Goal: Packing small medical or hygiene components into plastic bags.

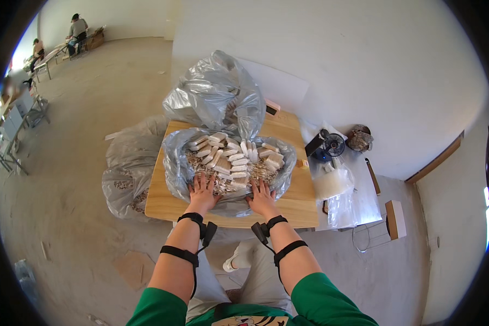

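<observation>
Table (304, 209): near edge just under my wrists, bare strips on both sides. Bag (175, 163) slumps open on it; one drag toward me could tip it off the edge. Blocks (231, 157) heaped loose inside, could slide. Left hand (202, 190), right hand (262, 196): fingers spread flat on the pile, gripping nothing.

Bare concrete floor (92, 98), white wall (337, 49), low wooden table (288, 209)

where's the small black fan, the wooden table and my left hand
small black fan (333, 144), head view, on the round grille
wooden table (301, 209), head view, on the bare near right corner
left hand (202, 191), head view, on the back of the hand
</observation>
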